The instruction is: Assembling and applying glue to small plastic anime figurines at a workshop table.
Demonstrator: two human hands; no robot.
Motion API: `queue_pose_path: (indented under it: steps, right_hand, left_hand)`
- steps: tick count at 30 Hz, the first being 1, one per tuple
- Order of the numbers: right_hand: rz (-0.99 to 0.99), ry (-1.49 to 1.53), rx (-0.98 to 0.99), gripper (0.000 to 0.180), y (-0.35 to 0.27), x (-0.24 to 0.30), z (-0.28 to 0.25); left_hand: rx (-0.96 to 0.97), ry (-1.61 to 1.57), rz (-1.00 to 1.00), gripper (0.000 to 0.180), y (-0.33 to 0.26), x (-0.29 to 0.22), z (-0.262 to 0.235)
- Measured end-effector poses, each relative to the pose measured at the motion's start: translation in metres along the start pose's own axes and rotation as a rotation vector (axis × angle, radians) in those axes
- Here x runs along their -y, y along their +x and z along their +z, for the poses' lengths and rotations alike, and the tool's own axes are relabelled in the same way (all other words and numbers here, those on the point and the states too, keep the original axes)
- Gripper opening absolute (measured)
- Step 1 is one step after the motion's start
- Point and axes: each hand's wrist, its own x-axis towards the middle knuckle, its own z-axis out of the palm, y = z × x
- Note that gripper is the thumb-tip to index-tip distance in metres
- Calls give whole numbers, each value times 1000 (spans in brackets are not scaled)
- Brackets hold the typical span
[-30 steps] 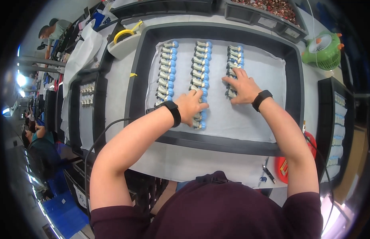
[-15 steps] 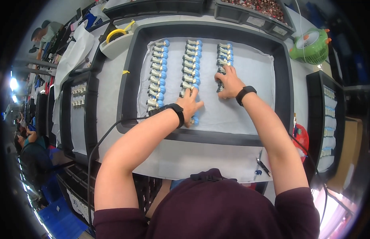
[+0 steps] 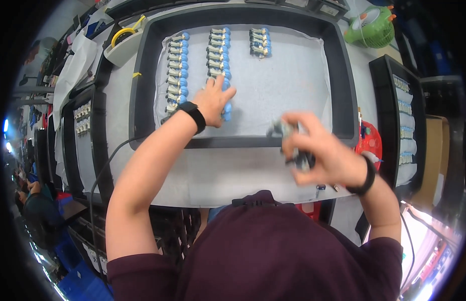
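Your right hand (image 3: 329,154) clamped on blurred figurines (image 3: 304,160), fingers curled leftward, your left hand (image 3: 209,104) palm-down, fingers apart over the middle row (image 3: 218,55), left row (image 3: 177,65) beside it, shorter row (image 3: 261,42) ahead-right, black tray (image 3: 253,142) beneath.

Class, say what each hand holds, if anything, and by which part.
The right hand holds blurred figurines, gripped part unclear; the left hand covers the middle figurine row, hold unclear.
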Motion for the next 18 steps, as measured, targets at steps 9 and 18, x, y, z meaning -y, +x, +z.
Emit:
queue_pose_path:
  steps: [9, 18]
  right_hand:
    - [238, -243, 149, 32, -104, -43, 112]
    - [313, -486, 138, 58, -81, 1, 88]
  left_hand:
    - [-1, -522, 208, 57, -110, -150, -52]
    - [-98, -116, -82, 57, -112, -170, 64]
